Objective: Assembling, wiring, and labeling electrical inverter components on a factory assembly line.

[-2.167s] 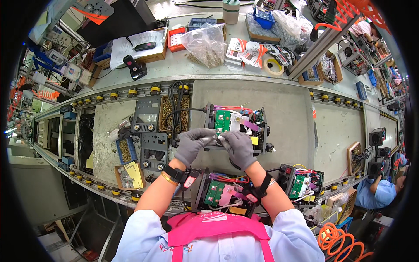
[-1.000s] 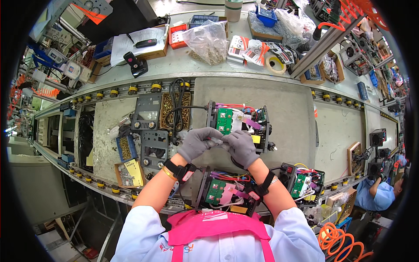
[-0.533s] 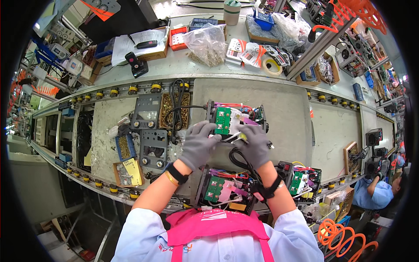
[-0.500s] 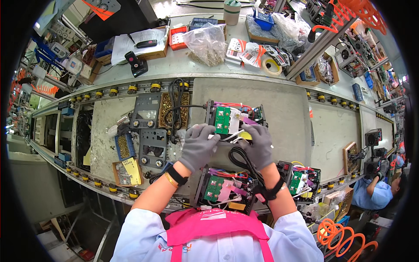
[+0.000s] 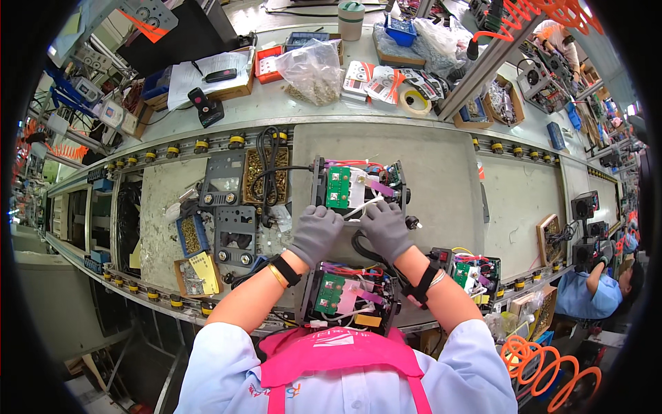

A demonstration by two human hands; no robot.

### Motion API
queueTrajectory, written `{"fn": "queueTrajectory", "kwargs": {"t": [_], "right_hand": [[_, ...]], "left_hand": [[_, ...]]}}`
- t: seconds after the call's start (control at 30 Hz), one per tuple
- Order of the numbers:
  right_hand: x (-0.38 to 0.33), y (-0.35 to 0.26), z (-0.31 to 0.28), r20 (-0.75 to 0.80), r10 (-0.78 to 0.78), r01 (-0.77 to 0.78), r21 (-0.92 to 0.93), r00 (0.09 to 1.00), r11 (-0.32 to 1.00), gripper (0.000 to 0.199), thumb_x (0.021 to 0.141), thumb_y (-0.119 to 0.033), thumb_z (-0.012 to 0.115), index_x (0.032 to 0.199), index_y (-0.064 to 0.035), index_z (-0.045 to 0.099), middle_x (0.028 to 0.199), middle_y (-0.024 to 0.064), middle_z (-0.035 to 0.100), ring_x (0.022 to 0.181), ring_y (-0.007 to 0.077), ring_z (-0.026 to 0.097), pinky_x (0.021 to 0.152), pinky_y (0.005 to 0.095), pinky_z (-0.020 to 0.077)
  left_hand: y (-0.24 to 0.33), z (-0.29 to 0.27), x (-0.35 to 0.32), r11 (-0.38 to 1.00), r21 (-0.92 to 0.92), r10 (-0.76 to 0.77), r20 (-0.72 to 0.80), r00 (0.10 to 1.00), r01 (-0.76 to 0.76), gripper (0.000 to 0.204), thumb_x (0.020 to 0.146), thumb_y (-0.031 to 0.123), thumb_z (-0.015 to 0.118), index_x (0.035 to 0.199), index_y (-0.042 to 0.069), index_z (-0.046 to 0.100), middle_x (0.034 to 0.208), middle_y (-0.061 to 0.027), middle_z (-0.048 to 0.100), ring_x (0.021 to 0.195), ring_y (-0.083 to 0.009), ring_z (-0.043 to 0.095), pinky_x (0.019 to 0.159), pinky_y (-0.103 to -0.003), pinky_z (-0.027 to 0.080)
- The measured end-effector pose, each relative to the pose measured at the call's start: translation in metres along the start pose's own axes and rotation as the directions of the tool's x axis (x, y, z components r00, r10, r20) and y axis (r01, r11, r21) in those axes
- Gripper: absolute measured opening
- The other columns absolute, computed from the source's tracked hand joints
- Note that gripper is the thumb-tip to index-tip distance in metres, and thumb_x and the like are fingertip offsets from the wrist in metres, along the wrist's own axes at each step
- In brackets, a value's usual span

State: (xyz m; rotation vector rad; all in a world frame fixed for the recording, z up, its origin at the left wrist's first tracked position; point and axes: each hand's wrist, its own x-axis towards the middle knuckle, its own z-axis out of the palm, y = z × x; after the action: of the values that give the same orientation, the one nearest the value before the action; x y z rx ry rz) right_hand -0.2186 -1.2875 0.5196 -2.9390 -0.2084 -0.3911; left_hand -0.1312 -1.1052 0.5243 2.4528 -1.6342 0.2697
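An open electronic unit in a black frame (image 5: 318, 185) lies on the grey work board, with a green circuit board (image 5: 338, 188), a purple strip (image 5: 380, 188) and red wires on it. At its near left corner, my left hand (image 5: 316, 236) in a grey glove has its fingers curled on the edge. My right hand (image 5: 386, 232), gloved too, is closed at the near edge beside a white wire (image 5: 365, 205). The fingertips of both hands are partly hidden. Under the right hand runs a black cable (image 5: 360, 243); a plug (image 5: 414, 222) shows beside that hand.
A second similar unit (image 5: 331, 295) sits close to my apron, and a third (image 5: 463, 274) stands to the right. Left are dark metal panels (image 5: 234, 238), a box of brass screws (image 5: 256, 181) and a blue bin (image 5: 191, 234). A co-worker (image 5: 589, 290) is at far right.
My right hand has drawn down from over the unit to its near edge, fingers more curled. My left hand has lowered slightly. The black cable loop has dropped, and a plug shows beside the right hand.
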Motion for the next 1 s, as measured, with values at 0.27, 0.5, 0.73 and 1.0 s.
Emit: {"fn": "queueTrajectory", "kwargs": {"t": [0.27, 0.5, 0.73, 1.0], "right_hand": [[0.012, 0.003, -0.006, 0.380, 0.080, -0.159, 0.180, 0.921, 0.971, 0.017, 0.067, -0.019, 0.066, 0.080, -0.0087, 0.064, 0.091, 0.0073, 0.058, 0.091, 0.0283, 0.056, 0.078, 0.0409, 0.0429], [-0.017, -0.001, -0.005, -0.024, 0.294, -0.277, 0.272, 0.955, 0.922, 0.050, 0.064, -0.018, 0.070, 0.111, -0.0109, 0.056, 0.102, 0.0094, 0.057, 0.100, 0.0278, 0.054, 0.086, 0.0417, 0.0412], [-0.029, 0.008, 0.014, -0.044, 0.206, -0.202, 0.081, 0.977, 0.976, 0.072, 0.067, -0.019, 0.066, 0.134, -0.0059, 0.043, 0.137, 0.0114, 0.045, 0.124, 0.0258, 0.044, 0.102, 0.0405, 0.0333], [-0.021, 0.002, 0.015, 0.056, 0.230, -0.227, -0.052, 0.972, 0.973, 0.055, 0.081, -0.017, 0.049, 0.135, -0.0091, 0.043, 0.142, 0.0100, 0.041, 0.128, 0.0253, 0.042, 0.106, 0.0396, 0.0300]], "left_hand": [[0.024, -0.003, 0.011, 0.996, -0.073, -0.068, -0.168, 0.983, 0.057, 0.024, 0.074, 0.016, 0.056, 0.097, 0.013, 0.062, 0.089, -0.0020, 0.060, 0.088, -0.0201, 0.056, 0.079, -0.035, 0.042], [0.026, -0.001, 0.027, 0.953, -0.165, -0.217, 0.207, 0.954, 0.253, 0.016, 0.073, 0.015, 0.059, 0.087, 0.017, 0.067, 0.099, -0.0027, 0.060, 0.096, -0.0239, 0.054, 0.081, -0.038, 0.042], [0.024, 0.011, 0.030, 0.907, -0.366, -0.207, 0.045, 0.977, 0.209, 0.009, 0.069, 0.011, 0.061, 0.077, 0.016, 0.064, 0.112, -0.0006, 0.061, 0.094, -0.0265, 0.054, 0.078, -0.038, 0.042], [0.020, 0.014, 0.044, 0.834, -0.429, -0.247, 0.271, 0.930, 0.346, 0.015, 0.068, 0.009, 0.062, 0.079, 0.017, 0.059, 0.096, -0.0029, 0.062, 0.091, -0.0279, 0.054, 0.079, -0.040, 0.041]]}}
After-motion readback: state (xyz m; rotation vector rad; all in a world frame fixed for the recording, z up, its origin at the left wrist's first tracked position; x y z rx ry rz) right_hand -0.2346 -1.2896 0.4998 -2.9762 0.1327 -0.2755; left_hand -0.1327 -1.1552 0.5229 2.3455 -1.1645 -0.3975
